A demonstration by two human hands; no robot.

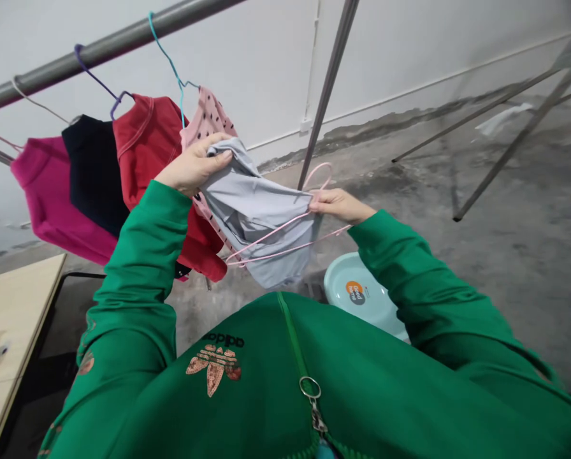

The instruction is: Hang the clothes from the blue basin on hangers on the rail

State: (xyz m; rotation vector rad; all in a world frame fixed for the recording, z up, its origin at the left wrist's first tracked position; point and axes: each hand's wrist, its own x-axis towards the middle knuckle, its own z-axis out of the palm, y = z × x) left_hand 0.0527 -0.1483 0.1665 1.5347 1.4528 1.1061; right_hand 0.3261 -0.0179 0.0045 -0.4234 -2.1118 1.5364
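In front of my chest a light grey garment is stretched between my two hands. My left hand is closed on its gathered upper left edge, thumb on top. My right hand pinches the garment's right edge together with a thin pink wire hanger. The hanger's hook rises above my right fingers, and its long wires cross the front of the cloth toward the lower left. Just behind my left hand hangs a pink dotted garment on a turquoise hanger.
A grey metal rail carries red, black and magenta garments. A rack pole slopes down behind the grey cloth. Below my right forearm, a pale turquoise basin sits low. A light wooden surface lies at left.
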